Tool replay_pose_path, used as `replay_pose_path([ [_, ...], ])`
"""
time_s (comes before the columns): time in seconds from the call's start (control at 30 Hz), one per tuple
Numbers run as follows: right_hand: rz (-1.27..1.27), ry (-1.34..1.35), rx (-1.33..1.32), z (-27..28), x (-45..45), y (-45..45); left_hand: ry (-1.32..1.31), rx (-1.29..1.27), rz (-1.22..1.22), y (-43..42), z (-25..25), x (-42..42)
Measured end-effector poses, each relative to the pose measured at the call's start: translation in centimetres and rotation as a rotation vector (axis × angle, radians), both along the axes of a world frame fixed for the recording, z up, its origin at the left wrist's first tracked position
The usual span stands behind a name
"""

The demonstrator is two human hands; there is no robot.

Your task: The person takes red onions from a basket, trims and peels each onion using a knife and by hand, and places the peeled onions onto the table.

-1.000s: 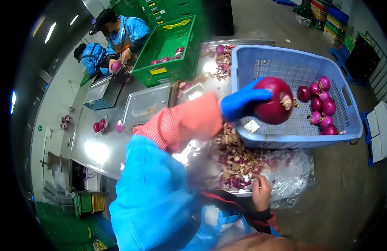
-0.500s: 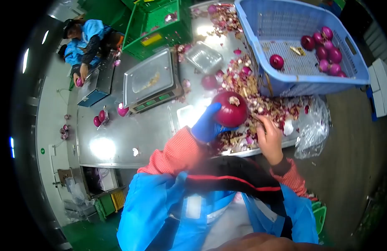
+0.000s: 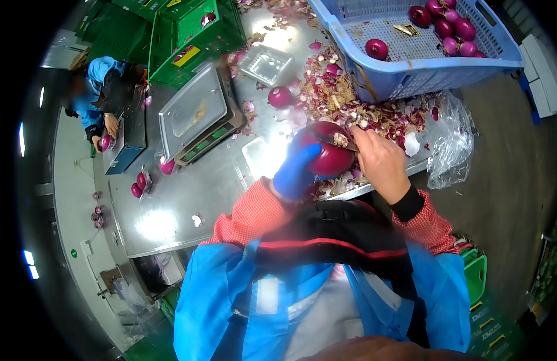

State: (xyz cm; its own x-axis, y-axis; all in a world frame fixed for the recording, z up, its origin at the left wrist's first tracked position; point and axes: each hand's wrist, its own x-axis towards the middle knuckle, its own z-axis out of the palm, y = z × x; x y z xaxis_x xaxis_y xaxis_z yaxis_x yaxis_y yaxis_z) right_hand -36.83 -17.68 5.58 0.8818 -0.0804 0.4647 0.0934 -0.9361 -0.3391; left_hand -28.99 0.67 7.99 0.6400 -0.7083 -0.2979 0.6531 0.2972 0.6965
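My left hand point(image 3: 295, 172), in a blue glove, is wrapped round a large red onion point(image 3: 334, 157) above the near edge of the metal table. Bare, my right hand point(image 3: 379, 159) is closed at the onion's right side, on a small knife point(image 3: 349, 146) whose dark blade lies by the pale root end. Most of the knife's handle is hidden in the fingers. Onion skins point(image 3: 375, 114) are heaped just beyond both hands. Another red onion point(image 3: 280, 97) lies on the table, beyond my left hand.
A blue basket point(image 3: 399, 69) holding several onions stands at the back right. Left of centre are a scale point(image 3: 194, 111), a clear tray point(image 3: 266, 64) and a green crate point(image 3: 197, 57). Plastic film point(image 3: 452, 141) hangs over the right edge. A co-worker point(image 3: 101, 90) handles an onion at far left.
The large onion has come from over the blue basket down to in front of me in my left hand. My right hand has risen to it with the knife. The view has shifted.
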Motion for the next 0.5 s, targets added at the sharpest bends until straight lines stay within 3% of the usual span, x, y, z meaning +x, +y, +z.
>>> replay_pose_path([
  [0.17, -0.011, 0.085, 0.224, -2.3, -2.1, -1.3, 0.020, 0.026, 0.061, -0.2, -0.5, 0.5],
  [0.27, 0.103, -0.025, 0.770, -3.0, -1.6, 0.3, -0.475, 0.222, 0.202, -0.7, -1.5, 0.2],
  [0.3, 0.147, 0.132, 1.070, -2.7, -1.6, 0.5, -0.618, 0.293, 0.169, -0.7, -1.5, 0.3],
  [0.37, 0.122, 0.324, 1.511, -2.7, -1.5, 0.7, -0.482, 0.094, 0.149, -1.0, -0.9, 0.3],
  [0.4, 0.098, 0.340, 1.472, -2.5, -1.3, 0.6, -0.411, -0.003, 0.140, -1.1, -0.6, 0.2],
  [0.5, 0.021, 0.325, 1.243, -2.3, -1.1, 0.5, -0.228, 0.050, 0.019, -0.8, -1.6, 0.7],
])
